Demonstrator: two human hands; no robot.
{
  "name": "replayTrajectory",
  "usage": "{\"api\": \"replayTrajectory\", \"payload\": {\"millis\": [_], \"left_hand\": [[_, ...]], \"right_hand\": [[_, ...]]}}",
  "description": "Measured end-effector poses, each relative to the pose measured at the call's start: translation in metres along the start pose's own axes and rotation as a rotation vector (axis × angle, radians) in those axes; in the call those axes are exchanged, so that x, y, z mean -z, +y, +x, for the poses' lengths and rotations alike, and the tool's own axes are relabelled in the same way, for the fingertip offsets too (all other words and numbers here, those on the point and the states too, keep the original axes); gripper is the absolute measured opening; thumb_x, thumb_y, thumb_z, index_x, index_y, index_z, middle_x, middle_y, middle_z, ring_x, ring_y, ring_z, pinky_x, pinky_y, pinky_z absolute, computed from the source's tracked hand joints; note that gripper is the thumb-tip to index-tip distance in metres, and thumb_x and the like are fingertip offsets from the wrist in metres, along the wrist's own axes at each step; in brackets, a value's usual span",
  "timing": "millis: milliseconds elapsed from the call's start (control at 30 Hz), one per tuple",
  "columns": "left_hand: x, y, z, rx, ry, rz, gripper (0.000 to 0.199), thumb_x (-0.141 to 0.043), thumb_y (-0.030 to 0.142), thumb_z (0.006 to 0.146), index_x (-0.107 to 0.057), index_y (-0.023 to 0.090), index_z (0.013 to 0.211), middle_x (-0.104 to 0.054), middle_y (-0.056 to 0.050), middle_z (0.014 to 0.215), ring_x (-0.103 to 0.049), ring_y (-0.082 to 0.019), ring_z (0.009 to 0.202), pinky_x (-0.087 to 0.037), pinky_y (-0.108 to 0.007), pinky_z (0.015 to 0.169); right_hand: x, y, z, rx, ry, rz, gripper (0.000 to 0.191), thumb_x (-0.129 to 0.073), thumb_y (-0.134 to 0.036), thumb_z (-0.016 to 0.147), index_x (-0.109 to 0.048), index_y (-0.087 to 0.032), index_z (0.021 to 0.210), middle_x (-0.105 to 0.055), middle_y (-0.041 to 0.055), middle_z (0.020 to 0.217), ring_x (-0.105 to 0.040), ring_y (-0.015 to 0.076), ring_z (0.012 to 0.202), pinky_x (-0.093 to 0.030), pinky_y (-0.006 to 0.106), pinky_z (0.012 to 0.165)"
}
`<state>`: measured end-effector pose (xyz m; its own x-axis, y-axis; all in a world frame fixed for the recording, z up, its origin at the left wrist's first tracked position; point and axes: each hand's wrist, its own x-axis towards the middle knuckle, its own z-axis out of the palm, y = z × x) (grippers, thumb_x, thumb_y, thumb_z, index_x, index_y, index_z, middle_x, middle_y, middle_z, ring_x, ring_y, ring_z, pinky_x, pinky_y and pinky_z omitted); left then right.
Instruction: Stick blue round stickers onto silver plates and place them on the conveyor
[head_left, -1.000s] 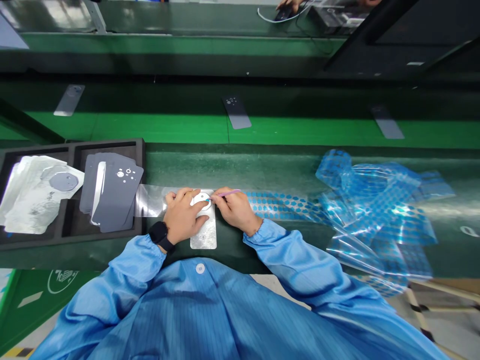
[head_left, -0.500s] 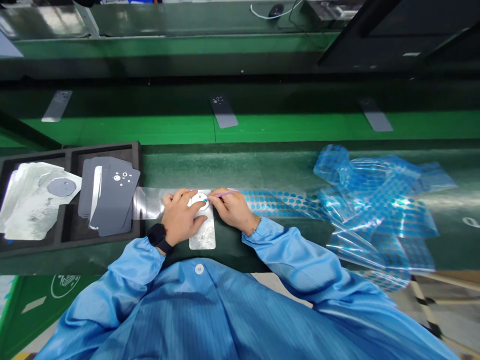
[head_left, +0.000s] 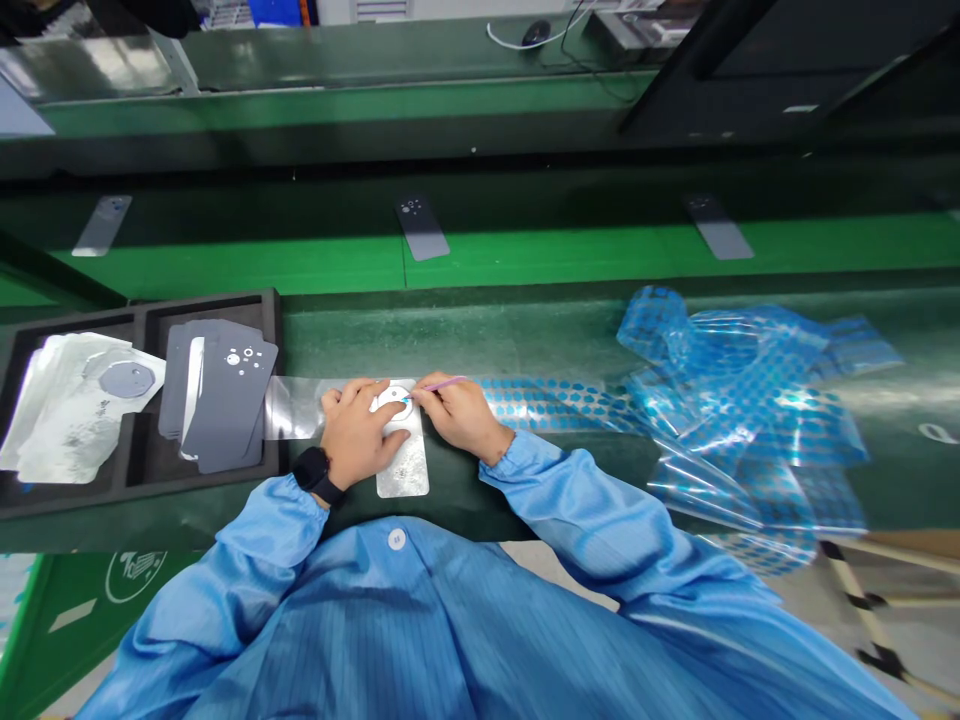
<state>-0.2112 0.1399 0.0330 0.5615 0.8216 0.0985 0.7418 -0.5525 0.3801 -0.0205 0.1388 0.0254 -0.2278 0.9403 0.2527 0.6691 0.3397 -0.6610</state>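
Note:
A silvery phone back panel (head_left: pixel 405 468) lies on the green bench in front of me, with a white oval camera area (head_left: pixel 384 400) near its top. My left hand (head_left: pixel 361 432) rests over the panel's left side, fingers spread, thumb and forefinger on either side of its upper part. Pinched in my right hand (head_left: pixel 459 412) is a thin pink stick-like tool (head_left: pixel 446 384), its tip over the oval. A small blue spot (head_left: pixel 406 400) shows by that tip. Under both hands runs a clear film strip (head_left: pixel 294 408) bearing rows of blue dot stickers (head_left: pixel 544 400).
At left, a black divided tray (head_left: pixel 276 390) holds silvery sheets (head_left: pixel 67 420) and grey phone back panels (head_left: pixel 232 410). Crumpled blue-dotted film (head_left: pixel 757 420) is heaped at right. Beyond the bench edge, three more panels lie apart on a green surface, one in the middle (head_left: pixel 422 230).
The view has shifted slightly. Both hands stay at the panel, and the tool tip remains over the oval with only a small movement. The far panels appear further left in view.

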Motion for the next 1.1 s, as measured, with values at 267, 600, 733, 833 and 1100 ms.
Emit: {"api": "replayTrajectory", "payload": {"millis": [267, 600, 733, 833, 1100], "left_hand": [[-0.0032, -0.0009, -0.0005, -0.006, 0.012, 0.004, 0.027, -0.069, 0.039, 0.078, -0.071, 0.027, 0.103, -0.062, -0.012, 0.127, -0.049, -0.036, 0.115, -0.033, -0.05, 0.08], [-0.0024, 0.0008, 0.001, 0.057, -0.026, -0.029, 0.04, -0.071, 0.04, 0.076, -0.061, 0.016, 0.108, -0.063, -0.015, 0.126, -0.05, -0.035, 0.118, -0.035, -0.05, 0.085], [-0.0024, 0.0011, 0.001, 0.064, -0.031, -0.034, 0.037, -0.072, 0.039, 0.076, -0.06, 0.016, 0.103, -0.063, -0.015, 0.127, -0.05, -0.035, 0.118, -0.035, -0.05, 0.085], [-0.0029, 0.001, 0.0009, 0.068, -0.03, -0.04, 0.037, -0.073, 0.039, 0.075, -0.059, 0.017, 0.102, -0.063, -0.016, 0.126, -0.05, -0.035, 0.119, -0.035, -0.049, 0.085], [-0.0023, 0.0009, 0.0014, 0.07, -0.028, -0.061, 0.038, -0.074, 0.038, 0.074, -0.056, 0.016, 0.101, -0.064, -0.015, 0.124, -0.05, -0.035, 0.118, -0.035, -0.049, 0.084]], "right_hand": [[0.0035, -0.0017, -0.0051, 0.032, -0.035, -0.037, 0.021, -0.048, -0.023, 0.093, -0.064, -0.019, 0.08, -0.073, 0.006, 0.08, -0.069, 0.0181, 0.078, -0.052, 0.028, 0.074], [0.002, -0.003, -0.0017, -0.004, -0.097, -0.011, 0.021, -0.05, -0.023, 0.092, -0.066, -0.019, 0.08, -0.073, 0.0063, 0.082, -0.068, 0.0188, 0.078, -0.052, 0.03, 0.075], [0.0039, -0.0031, -0.0007, -0.023, -0.118, -0.005, 0.02, -0.05, -0.023, 0.092, -0.066, -0.019, 0.08, -0.073, 0.0059, 0.084, -0.068, 0.0185, 0.078, -0.051, 0.029, 0.074], [0.0062, -0.0013, -0.0011, -0.033, -0.123, 0.002, 0.02, -0.051, -0.024, 0.092, -0.065, -0.02, 0.078, -0.073, 0.0052, 0.084, -0.068, 0.0178, 0.078, -0.05, 0.029, 0.074], [0.0046, 0.0002, 0.0005, -0.109, -0.069, 0.095, 0.019, -0.049, -0.029, 0.093, -0.062, -0.02, 0.081, -0.071, 0.0042, 0.078, -0.068, 0.0178, 0.076, -0.05, 0.028, 0.07]]}}
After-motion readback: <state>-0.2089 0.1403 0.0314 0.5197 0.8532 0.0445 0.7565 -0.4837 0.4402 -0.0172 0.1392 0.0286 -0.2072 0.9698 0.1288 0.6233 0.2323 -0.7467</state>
